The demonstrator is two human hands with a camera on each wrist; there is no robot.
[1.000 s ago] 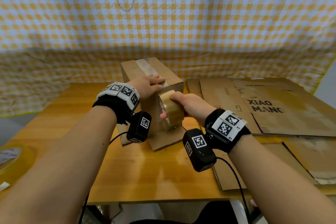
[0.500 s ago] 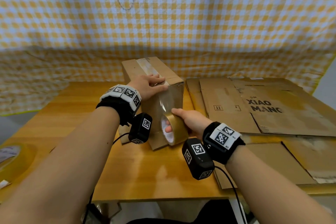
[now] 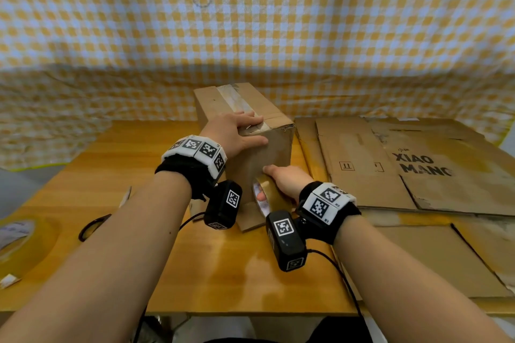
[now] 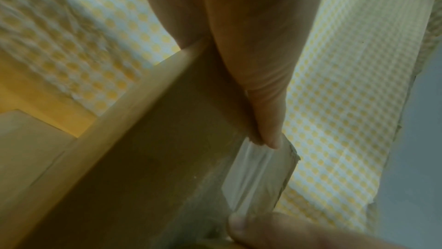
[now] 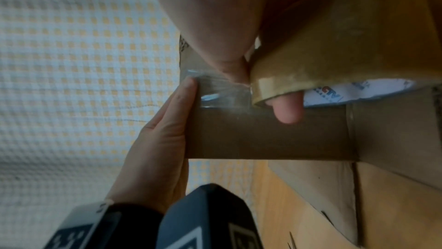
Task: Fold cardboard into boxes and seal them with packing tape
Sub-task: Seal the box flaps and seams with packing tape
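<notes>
- The cardboard box [image 3: 245, 131] stands at the centre of the frame on the worktop [image 3: 223, 264], a strip of clear tape [image 3: 239, 103] along its top seam.
- My left hand [image 3: 237, 131] lies flat over the box's near top edge, fingers [image 3: 252, 120] straight and together, pressing the tape down (the thumb rests on the near face).
- My right hand [image 3: 287, 179] grips the tape roll [image 3: 267, 195] low against that near face, fingers curled round the roll, one poking through its core.
- In the right wrist view, clear tape runs taut from the roll [image 5: 334, 45] up to the box edge.
- Flattened cardboard sheets [image 3: 404, 164] lie at the right.
</notes>
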